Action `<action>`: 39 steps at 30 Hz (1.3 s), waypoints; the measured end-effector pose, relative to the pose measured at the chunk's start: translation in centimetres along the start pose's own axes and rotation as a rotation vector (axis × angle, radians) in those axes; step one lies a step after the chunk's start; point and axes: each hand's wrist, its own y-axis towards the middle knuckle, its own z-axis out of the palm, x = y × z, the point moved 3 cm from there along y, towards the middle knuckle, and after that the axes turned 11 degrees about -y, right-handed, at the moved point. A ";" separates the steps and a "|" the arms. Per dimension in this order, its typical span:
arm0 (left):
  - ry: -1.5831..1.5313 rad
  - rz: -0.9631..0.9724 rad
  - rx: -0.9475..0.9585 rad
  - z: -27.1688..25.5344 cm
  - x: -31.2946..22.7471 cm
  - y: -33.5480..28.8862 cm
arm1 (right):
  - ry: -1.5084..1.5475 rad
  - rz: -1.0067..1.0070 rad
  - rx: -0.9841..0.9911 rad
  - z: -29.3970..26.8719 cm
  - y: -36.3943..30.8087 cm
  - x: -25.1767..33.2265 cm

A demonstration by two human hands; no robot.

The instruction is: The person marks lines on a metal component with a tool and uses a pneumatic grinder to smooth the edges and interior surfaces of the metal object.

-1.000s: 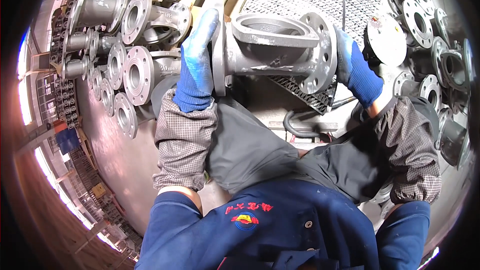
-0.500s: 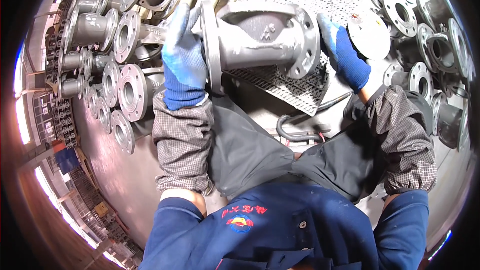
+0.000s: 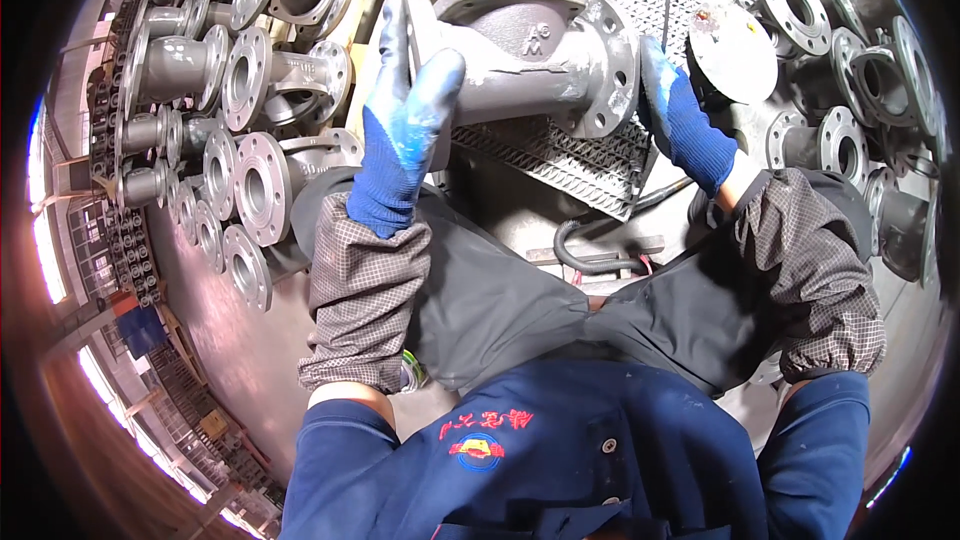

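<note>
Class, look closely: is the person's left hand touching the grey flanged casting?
Touching. The head view shows the left hand straddling the left flange of the grey flanged casting, fingers on one side and thumb on the other.

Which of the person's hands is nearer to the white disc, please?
Right. The right hand is just left of the white disc in the picture; the left hand is farther left, at the left end of the grey casting.
</note>
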 end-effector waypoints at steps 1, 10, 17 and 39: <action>0.088 0.054 0.018 -0.6 0.5 -0.7 | 0.044 0.019 0.039 0.4 -0.3 -0.2; -0.012 0.126 -0.026 -2.9 0.7 -2.0 | -0.660 -0.322 0.251 1.1 -2.0 -0.4; -0.108 -0.086 -0.040 -3.7 1.6 -2.5 | -0.824 -0.895 0.053 1.1 -1.6 -0.9; -0.314 -0.160 0.112 -0.5 -2.7 2.3 | 0.064 0.158 0.000 -1.4 -0.3 -0.3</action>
